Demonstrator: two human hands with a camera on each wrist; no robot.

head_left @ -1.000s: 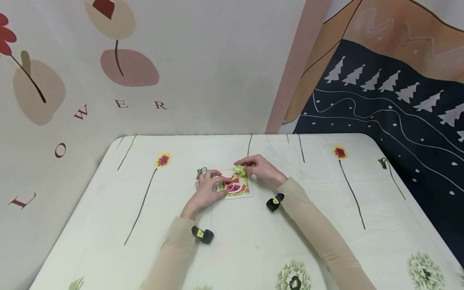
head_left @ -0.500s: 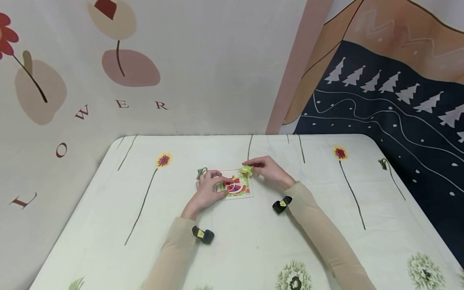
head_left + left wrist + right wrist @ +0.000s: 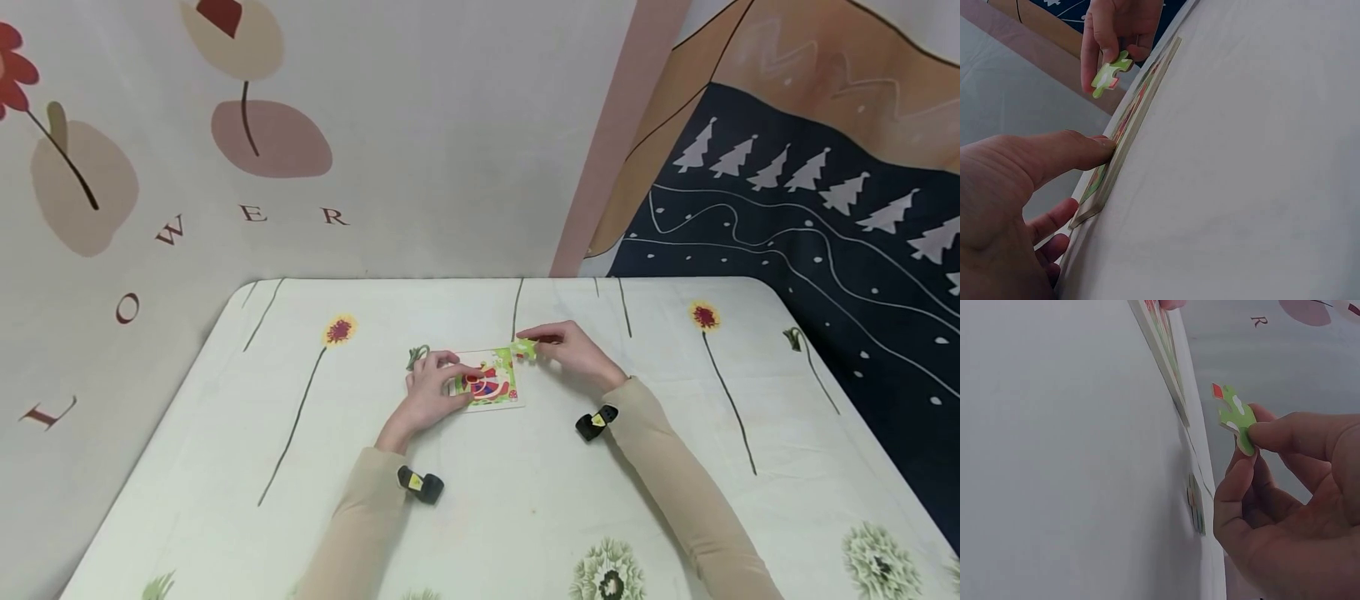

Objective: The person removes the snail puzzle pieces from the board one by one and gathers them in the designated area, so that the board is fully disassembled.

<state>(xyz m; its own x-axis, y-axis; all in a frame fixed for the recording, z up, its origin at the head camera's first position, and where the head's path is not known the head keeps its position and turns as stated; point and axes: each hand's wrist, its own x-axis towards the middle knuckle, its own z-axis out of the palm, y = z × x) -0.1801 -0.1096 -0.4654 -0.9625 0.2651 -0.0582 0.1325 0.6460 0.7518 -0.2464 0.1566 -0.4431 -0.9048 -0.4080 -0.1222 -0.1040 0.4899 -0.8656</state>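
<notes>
On my head view, the right hand point(image 3: 572, 348) holds a small, flat, lime-green jigsaw piece with white patches and a red corner point(image 3: 1242, 419). The piece sits at the very tips of those fingers, pinched narrowly from both faces, with its notched end jutting out free towards the left hand point(image 3: 429, 394). I see it raised off the white, flower-printed counter point(image 3: 495, 500), just beside the far right corner of a thin, square puzzle board with a white border and a red, blue and green picture point(image 3: 468, 358). The left hand's fingers are spread rather wide, thumb and index resting on the board's face and the others beside its left edge. From the right wrist I also find a small, flat, multicoloured piece point(image 3: 1195, 503) lying on the counter, apart from the board; it is too nearly edge-on for me to tell its shape. As for writing, I read the dark-red capital letters point(image 3: 252, 213) L, O, W, E and R curving across the pale backdrop cloth point(image 3: 450, 167), and the R shows again in my right wrist view. Each beige sleeve point(image 3: 667, 475) carries a black wrist camera point(image 3: 597, 422) with a yellow label, too small for me to make out.
</notes>
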